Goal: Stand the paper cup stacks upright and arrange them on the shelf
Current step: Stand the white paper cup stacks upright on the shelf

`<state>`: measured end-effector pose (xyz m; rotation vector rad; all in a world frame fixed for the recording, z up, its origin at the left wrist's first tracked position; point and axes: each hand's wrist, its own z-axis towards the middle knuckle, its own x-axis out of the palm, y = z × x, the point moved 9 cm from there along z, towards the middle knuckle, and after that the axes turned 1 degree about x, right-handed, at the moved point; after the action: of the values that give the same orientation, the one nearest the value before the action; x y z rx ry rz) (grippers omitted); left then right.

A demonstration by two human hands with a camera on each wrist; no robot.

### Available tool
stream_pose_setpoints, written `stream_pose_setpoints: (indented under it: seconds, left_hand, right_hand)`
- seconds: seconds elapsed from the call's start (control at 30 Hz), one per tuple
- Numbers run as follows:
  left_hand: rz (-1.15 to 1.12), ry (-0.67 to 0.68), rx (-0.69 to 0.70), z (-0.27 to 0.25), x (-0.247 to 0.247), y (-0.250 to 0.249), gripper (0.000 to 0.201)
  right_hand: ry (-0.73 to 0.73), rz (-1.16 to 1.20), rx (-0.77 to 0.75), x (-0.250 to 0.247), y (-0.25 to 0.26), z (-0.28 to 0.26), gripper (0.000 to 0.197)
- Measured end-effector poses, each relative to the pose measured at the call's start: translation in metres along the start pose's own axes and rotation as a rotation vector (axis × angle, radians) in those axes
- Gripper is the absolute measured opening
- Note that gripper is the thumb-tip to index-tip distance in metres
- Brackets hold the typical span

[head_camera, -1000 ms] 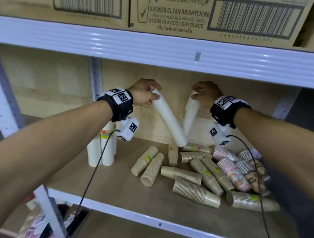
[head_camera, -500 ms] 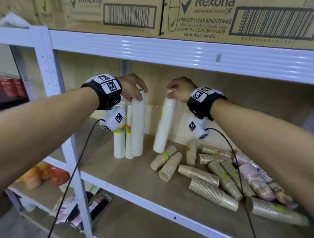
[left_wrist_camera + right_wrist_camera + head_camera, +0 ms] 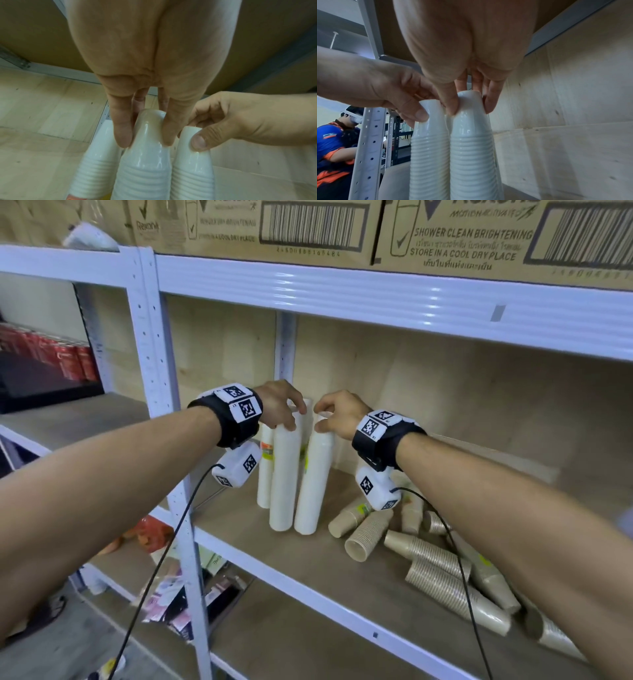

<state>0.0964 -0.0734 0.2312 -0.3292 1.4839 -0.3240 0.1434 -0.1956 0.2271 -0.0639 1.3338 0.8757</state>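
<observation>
Bare shelf board (image 3: 246,529) lies open in front of the standing white cup stacks (image 3: 298,474), wide enough for a hand to come in from the front edge. To their right, brown cup stacks (image 3: 435,570) lie tumbled across the board. A white upright post (image 3: 161,412) bounds the left side, and the beam (image 3: 376,299) overhead caps the opening.

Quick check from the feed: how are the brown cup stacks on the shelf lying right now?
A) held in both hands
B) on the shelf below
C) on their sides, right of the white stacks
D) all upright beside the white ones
C: the brown cup stacks lie tipped over on the shelf, right of the upright white stacks.
</observation>
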Motion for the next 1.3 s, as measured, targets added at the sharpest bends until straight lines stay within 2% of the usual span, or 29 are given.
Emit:
stream_pose_setpoints:
  seconds: [0.17,0.37,0.47,0.63,0.77,0.9,1.07,1.2,1.3]
  left_hand:
    - [0.047,0.016,0.017,0.000,0.013,0.007,0.039]
    - [0.066,-0.046,0.078,-0.003,0.010,0.003,0.037]
    - [0.078,-0.036,0.077,-0.004,0.009,0.001,0.040]
    - [0.113,-0.054,0.063,-0.003,0.006,0.003,0.040]
    - [0.064,-0.039,0.036,-0.004,0.006,0.007,0.041]
    - [0.107,-0.017,0.070,-0.006,0.006,0.006,0.046]
    - [0.134,-0.034,0.050,-0.005,0.005,0.011,0.042]
    - [0.144,-0.063,0.007,-0.004,0.002,0.016,0.046]
    - [0.156,-0.071,0.054,-0.003,0.003,0.012,0.050]
  right_hand:
    - [0.012,0.002,-0.012,0.011,0.004,-0.004,0.039]
    - [0.008,-0.018,0.030,0.007,0.009,-0.007,0.043]
    - [0.019,-0.065,0.072,0.003,0.009,-0.009,0.042]
    - [0.068,-0.074,0.054,0.005,0.016,-0.014,0.038]
    - [0.091,-0.093,0.055,0.006,0.019,-0.015,0.045]
    - [0.073,-0.111,0.101,0.005,0.021,-0.017,0.052]
    - [0.137,-0.177,0.084,0.008,0.030,-0.020,0.037]
    - [0.141,-0.194,0.081,0.007,0.033,-0.023,0.038]
    - [0.100,-0.172,0.115,0.004,0.031,-0.023,0.042]
